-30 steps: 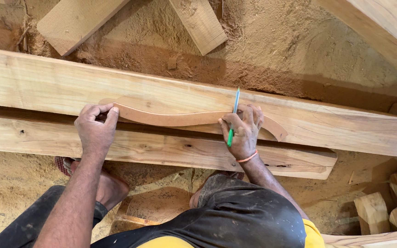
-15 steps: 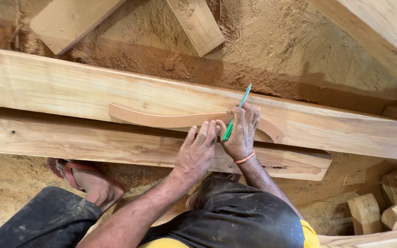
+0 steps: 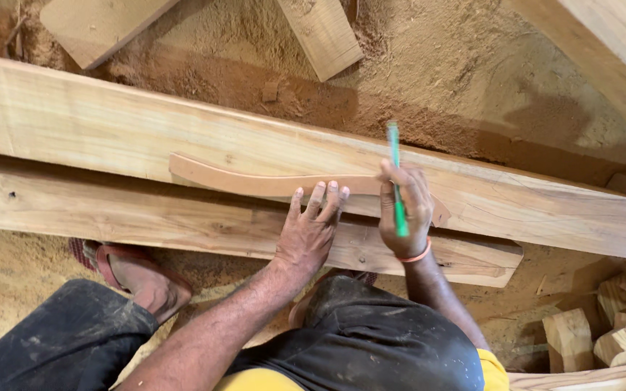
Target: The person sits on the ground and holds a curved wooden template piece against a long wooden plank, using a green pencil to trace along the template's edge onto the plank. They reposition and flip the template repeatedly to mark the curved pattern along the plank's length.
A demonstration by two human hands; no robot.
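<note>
- The wide plank (image 3: 110, 130) carries my curved template (image 3: 255, 181) along its near edge.
- My left hand (image 3: 309, 232), fingers spread, should press it flat.
- My right hand (image 3: 403, 210) pinches the green pencil (image 3: 396, 174); hug the edge.

A sawdust-covered floor (image 3: 472, 87) carries two long pale planks lying side by side: the upper plank (image 3: 110, 130) and the lower plank (image 3: 110, 213), touching along their length. A thin curved wooden template (image 3: 255, 181) lies flat on the upper plank. Two short boards (image 3: 320, 32) rest on the sawdust beyond, and cut wood blocks (image 3: 617, 318) sit at the lower right.
</note>
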